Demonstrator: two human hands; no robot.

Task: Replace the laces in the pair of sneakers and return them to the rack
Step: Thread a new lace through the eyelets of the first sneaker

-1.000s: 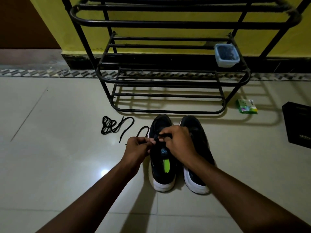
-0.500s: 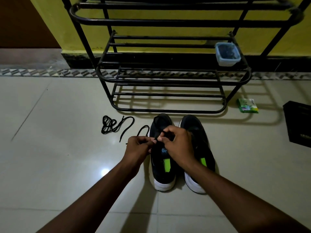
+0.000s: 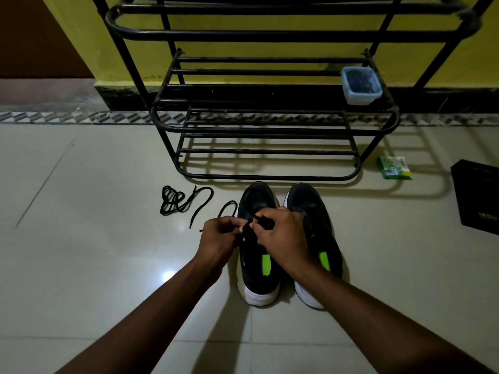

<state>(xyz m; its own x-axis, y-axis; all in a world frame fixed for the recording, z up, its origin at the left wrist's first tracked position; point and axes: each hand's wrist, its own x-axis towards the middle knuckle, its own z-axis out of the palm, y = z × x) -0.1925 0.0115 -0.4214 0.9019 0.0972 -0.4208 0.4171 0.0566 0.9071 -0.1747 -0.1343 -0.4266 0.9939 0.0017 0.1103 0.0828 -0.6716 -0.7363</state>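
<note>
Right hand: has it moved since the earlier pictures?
Yes. The right hand has shifted a little to the left: the green tab of the right sneaker, hidden under the wrist one second ago, now shows.

No wording could be read. A green packet on the floor carried dark print on its white corner, too blurred to make out. A black box showed faint lettering near its lower edge, also illegible.

A green packet lies on the tiled floor. A black box sits at its right edge. A yellow wall rises behind.
</note>
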